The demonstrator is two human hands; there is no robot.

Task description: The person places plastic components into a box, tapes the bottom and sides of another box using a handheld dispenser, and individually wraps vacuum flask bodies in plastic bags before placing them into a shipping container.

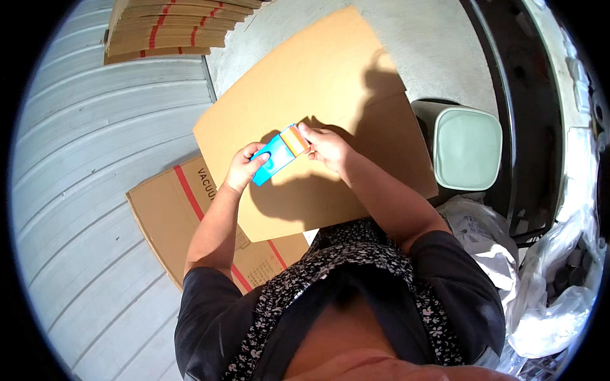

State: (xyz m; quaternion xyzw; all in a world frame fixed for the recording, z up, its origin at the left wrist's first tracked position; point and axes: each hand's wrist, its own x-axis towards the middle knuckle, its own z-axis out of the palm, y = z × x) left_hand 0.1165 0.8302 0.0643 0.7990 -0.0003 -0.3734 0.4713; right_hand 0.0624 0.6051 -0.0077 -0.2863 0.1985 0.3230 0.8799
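Both hands closed on one small piece: left hand (243,167) wrapped round the lower end of a flat blue box (276,166), thumb laid on its upper face; right hand (328,148) pinched the far end by an orange striped section (295,140) with a pale edge, thumb and fingers drawn nearly together. Box sat tilted, lower end toward the left hand, above a large plain cardboard sheet (292,82); shadows on the sheet suggested it was held up, not resting. Could not tell whether the orange section was a separate insert, a flap or part of the box itself. Step in hand, as judged: two-handed work at the orange end, left hand steadying, right hand doing the finer part. Next move, by my reading, called for a firm but unsquashed left hold, the box's walls looking thin, and for right-hand pressure kept in line with the box's length so the orange end did not skew. Beneath the sheet's left side lay a brown carton (166,216) with red stripes; off to the right stood a pale green lidded bin (467,150).
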